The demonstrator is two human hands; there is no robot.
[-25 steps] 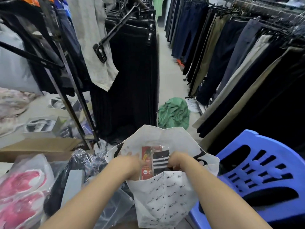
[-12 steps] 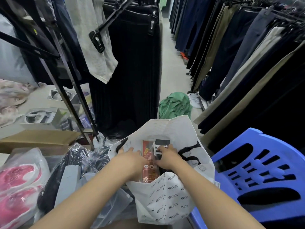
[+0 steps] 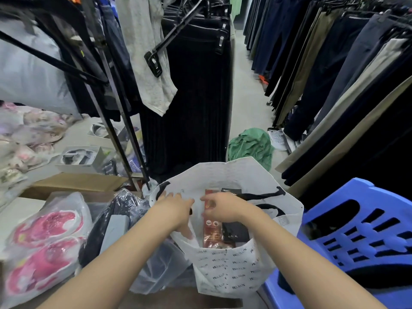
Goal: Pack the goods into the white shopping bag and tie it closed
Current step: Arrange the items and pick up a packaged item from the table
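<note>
Bag: white shopping bag [image 3: 231, 270], black lettering, upright, mouth wide open, just beside blue plastic chair [image 3: 356, 241] on its right.
Contents: red packet [image 3: 211, 233] on end; black folded item [image 3: 236, 233] touching its right side.
Left hand [image 3: 176, 208]: over the bag's left rim, fingers stretched nearly straight, holding nothing visible.
Right hand [image 3: 225, 208]: fingers curled over the red packet's top; grip on it cannot be told.
Left of bag: pink slippers [image 3: 44, 241] in clear wrap.
Floor: green garment [image 3: 249, 146], crumpled, beyond the bag.
</note>
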